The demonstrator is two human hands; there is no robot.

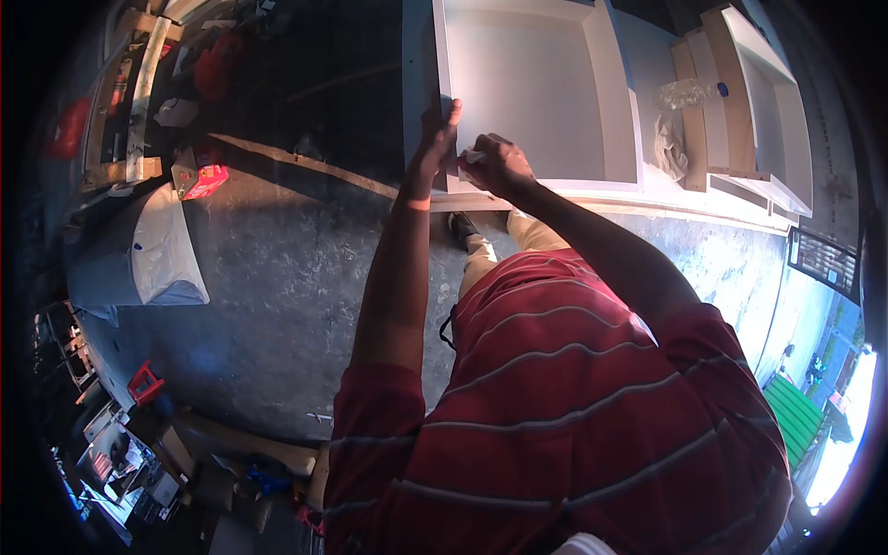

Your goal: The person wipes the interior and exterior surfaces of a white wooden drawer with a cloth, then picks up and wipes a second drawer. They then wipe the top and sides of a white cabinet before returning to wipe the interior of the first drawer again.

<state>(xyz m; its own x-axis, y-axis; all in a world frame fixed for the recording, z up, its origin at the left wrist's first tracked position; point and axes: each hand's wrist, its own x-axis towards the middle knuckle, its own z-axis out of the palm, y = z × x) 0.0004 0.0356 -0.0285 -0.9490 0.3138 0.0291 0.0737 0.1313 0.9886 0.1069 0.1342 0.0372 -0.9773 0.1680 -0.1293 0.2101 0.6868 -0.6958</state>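
A shallow white box-like panel with raised edges point(527, 92) lies in front of me at the top centre. My left hand point(438, 139) is on the panel's left edge, thumb up on the rim and the other fingers mostly hidden on the outer side. Close beside it, my right hand point(499, 165) is closed around a small whitish thing point(475, 156), near the panel's lower left corner. What this thing is cannot be made out, as the fingers cover most of it.
More white and wooden box parts point(772, 102) stand at the right, with a clear plastic bottle point(689, 93) beside them. A red box point(199, 174), a wooden strip point(305, 163) and a covered whitish object point(168, 250) are at the left. A red stool point(145, 382) stands lower left.
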